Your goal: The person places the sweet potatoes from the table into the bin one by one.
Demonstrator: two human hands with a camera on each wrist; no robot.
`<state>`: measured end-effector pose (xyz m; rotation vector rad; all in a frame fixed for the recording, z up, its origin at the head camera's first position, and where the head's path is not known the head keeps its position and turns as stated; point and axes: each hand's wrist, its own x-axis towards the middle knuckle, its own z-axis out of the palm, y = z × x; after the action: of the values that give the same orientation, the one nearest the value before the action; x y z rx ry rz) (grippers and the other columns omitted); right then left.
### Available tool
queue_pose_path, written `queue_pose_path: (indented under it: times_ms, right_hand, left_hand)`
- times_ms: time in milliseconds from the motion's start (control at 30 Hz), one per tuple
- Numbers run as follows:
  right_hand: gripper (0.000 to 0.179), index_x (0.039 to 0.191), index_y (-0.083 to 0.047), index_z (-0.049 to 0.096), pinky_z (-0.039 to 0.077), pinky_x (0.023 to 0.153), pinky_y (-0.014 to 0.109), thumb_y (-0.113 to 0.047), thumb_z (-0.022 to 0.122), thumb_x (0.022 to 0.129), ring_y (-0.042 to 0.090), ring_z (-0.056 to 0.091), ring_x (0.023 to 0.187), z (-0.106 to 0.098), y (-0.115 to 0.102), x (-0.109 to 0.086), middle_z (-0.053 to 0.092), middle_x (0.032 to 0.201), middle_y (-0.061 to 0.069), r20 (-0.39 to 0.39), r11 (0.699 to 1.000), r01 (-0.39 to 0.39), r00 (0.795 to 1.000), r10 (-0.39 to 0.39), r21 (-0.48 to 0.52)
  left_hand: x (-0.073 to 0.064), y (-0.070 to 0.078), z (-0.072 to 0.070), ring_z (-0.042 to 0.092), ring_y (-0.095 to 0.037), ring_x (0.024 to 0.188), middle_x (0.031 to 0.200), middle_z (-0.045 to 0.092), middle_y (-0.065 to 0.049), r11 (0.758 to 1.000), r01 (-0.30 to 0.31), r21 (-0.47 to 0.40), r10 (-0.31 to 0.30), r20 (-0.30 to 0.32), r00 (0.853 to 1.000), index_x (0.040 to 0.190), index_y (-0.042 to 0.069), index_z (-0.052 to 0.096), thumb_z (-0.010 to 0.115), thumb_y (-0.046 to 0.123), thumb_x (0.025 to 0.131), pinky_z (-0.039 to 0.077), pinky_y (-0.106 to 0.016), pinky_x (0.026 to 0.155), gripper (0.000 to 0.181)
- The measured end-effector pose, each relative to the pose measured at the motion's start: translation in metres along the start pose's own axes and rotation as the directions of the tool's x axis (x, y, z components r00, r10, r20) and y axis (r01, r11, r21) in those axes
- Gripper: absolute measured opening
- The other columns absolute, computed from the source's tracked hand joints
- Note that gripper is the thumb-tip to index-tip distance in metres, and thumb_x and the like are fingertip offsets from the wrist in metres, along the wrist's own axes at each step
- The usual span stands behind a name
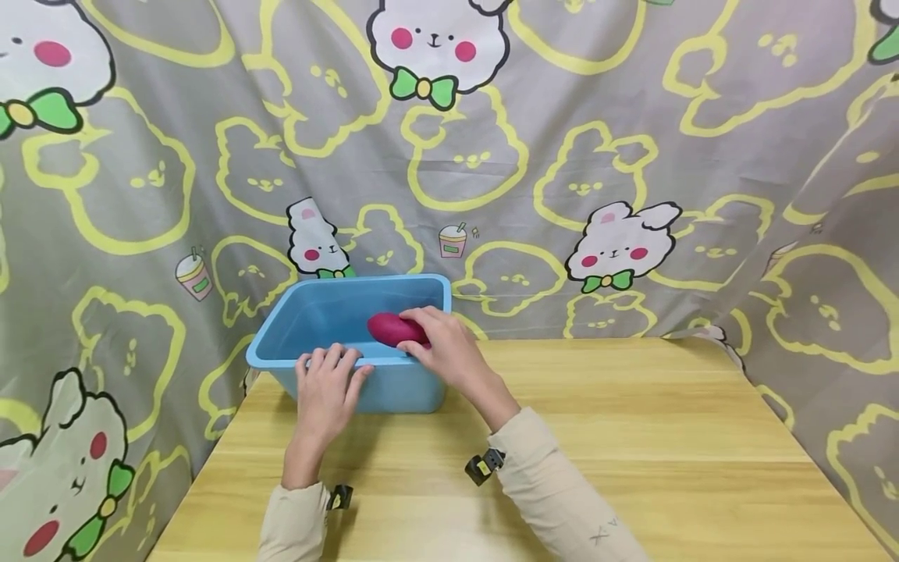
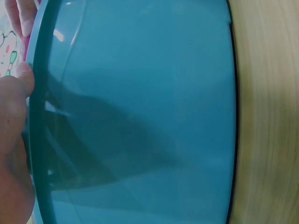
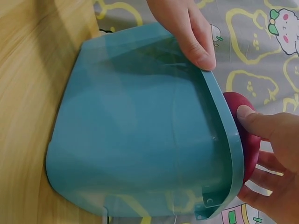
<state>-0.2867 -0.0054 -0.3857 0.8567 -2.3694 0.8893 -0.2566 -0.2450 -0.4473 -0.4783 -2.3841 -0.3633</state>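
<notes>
A light blue plastic bin (image 1: 403, 388) stands at the back left of the table. My left hand (image 1: 326, 393) grips its front rim, fingers bent over the edge and thumb lying along it. Above the bin's opening, at the right part of the front rim, my right hand (image 1: 444, 343) holds a smooth, dark magenta, sweet-potato-shaped object (image 1: 388, 329). In the right wrist view the thumb presses one side of the magenta object (image 3: 240, 105), with the fingers at its other side. The left wrist view is mostly filled by the bin's outer wall (image 2: 140, 93).
The bin stands on a wood-grain table (image 1: 667, 468). A grey cloth (image 1: 534, 179) printed with yellow outlines and white cartoon animals hangs behind the table and along both sides. A small black device (image 1: 485, 466) sits at the right sleeve's cuff, and another (image 1: 340, 497) at the left.
</notes>
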Motion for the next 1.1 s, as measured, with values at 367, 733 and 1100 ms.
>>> queue_pose_path:
  times_ms: [367,733,1100]
  right_hand:
    - [0.024,0.117,-0.006,0.073,0.056,0.09,0.037,-0.014,0.076,0.095,0.021,0.069,0.102,0.006,-0.001,0.001,0.07,0.113,0.007,-0.003,1.0,-0.03,1.0,0.03,-0.002]
    - [0.017,0.114,-0.008,0.073,0.056,0.087,0.035,-0.012,0.071,0.098,0.021,0.069,0.101,-0.002,0.004,-0.006,0.07,0.111,0.004,-0.066,1.0,-0.01,0.998,0.01,-0.01]
    - [0.032,0.129,-0.007,0.067,0.053,0.097,0.039,-0.023,0.067,0.102,0.022,0.061,0.119,-0.021,0.028,-0.035,0.062,0.129,0.006,-0.191,1.0,-0.026,0.981,0.028,0.015]
  left_hand:
    - [0.002,0.002,0.0,0.049,-0.036,0.102,0.101,0.059,-0.01,1.0,-0.002,-0.014,0.002,0.006,1.0,0.104,0.012,0.065,0.06,0.039,0.103,0.026,-0.064,0.102,0.027]
    - [0.007,0.003,-0.01,0.051,-0.036,0.11,0.112,0.063,-0.011,0.999,0.014,-0.043,-0.011,0.075,0.997,0.115,0.012,0.069,0.058,0.037,0.105,0.026,-0.063,0.104,0.03]
    - [0.013,0.0,-0.023,0.051,-0.036,0.124,0.13,0.061,-0.012,0.988,0.005,-0.152,0.014,0.124,0.992,0.132,0.014,0.066,0.065,0.039,0.101,0.027,-0.062,0.108,0.04]
